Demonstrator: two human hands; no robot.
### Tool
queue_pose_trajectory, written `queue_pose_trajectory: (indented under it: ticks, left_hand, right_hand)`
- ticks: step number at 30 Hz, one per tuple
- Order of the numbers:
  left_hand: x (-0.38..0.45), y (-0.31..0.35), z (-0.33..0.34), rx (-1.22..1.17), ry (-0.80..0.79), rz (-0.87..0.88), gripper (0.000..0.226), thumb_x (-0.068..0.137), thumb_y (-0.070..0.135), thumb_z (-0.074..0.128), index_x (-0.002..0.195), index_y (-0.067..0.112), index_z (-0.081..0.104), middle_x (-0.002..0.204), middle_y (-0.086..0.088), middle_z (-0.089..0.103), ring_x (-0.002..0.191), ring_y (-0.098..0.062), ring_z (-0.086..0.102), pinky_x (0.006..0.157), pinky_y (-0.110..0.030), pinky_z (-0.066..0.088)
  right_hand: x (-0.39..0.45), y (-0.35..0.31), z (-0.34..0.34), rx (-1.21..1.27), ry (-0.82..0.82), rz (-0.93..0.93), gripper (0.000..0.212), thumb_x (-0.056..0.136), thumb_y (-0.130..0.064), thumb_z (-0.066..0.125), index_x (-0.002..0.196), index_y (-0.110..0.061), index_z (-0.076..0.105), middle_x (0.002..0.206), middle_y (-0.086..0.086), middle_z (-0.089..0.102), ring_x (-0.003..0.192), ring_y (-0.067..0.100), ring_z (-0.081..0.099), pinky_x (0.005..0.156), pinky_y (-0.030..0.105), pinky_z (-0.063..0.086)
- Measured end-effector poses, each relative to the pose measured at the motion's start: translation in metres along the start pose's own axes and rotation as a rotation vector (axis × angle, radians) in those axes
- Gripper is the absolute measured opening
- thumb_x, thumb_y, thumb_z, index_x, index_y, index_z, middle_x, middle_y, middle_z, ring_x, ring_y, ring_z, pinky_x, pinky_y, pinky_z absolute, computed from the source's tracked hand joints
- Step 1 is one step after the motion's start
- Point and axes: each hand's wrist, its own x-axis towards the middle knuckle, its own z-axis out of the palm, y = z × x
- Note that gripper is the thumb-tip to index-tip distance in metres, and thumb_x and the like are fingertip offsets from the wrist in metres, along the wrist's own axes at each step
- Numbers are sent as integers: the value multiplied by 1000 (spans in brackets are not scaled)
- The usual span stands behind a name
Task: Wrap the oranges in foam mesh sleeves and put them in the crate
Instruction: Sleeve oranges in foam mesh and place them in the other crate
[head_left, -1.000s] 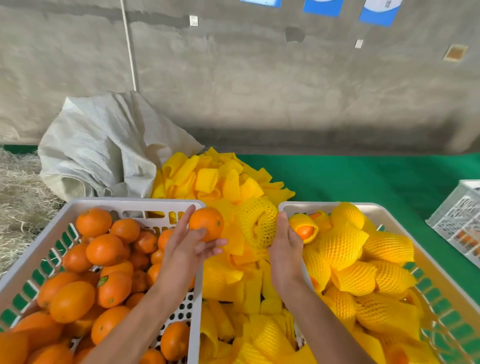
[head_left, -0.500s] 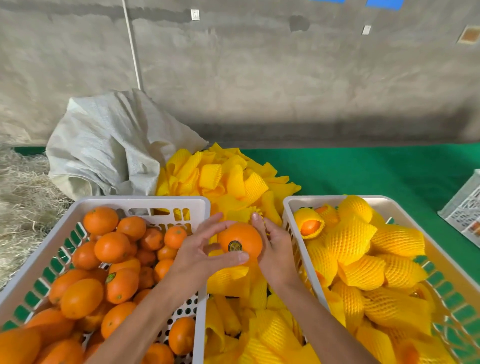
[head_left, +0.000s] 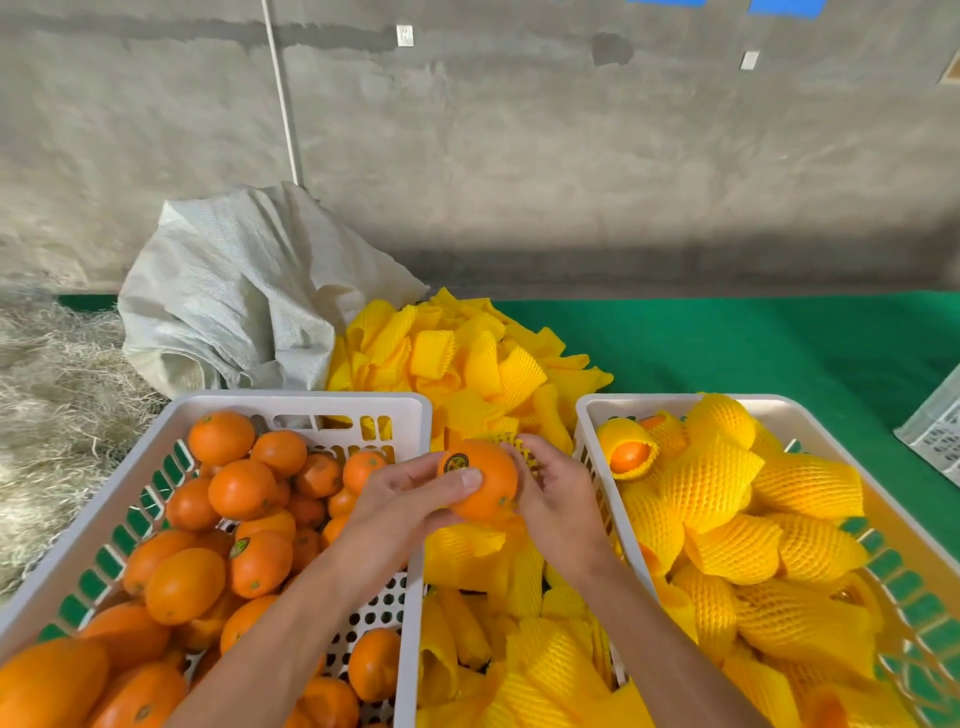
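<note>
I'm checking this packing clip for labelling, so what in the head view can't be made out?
- Sleeve: mostly hidden behind the held orange and right hand; whether it is over the fruit is unclear.
- Orange's sticker: too small to read.
- Both crates, left and right: near ends cut off by the bottom edge.
- Left hand: its palm faces away.

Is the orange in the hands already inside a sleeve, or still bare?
Mostly bare. The orange shows peel and sticker; the sleeve shows only at its far side.

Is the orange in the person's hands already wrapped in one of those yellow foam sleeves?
No, the orange held by the left hand is bare, its sticker showing; the right hand holds a foam sleeve beside it.
</note>
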Motion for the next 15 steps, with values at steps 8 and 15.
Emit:
queue_pose_trajectory:
  ticks: [8, 15]
  left_hand:
    - [1, 1, -12, 566, 340, 202, 55, 70, 54, 90, 104, 27, 58, 100, 4, 67, 91, -14, 66, 73, -31, 58]
    - [2, -13, -4, 698, 454, 244, 81, 69, 60, 69, 139, 48, 30, 117, 13, 47, 107, -3, 52, 80, -22, 47]
  right_hand:
    - [-11, -13, 12, -312, 75, -356, 22, 104, -29, 59, 114, -15, 73, 89, -8, 70, 80, 1, 65, 68, 18, 53]
    - [-19, -22, 19, -613, 105, -767, 27, 103, -18, 60, 120, -1, 73, 95, 7, 71, 74, 15, 66, 60, 27, 57]
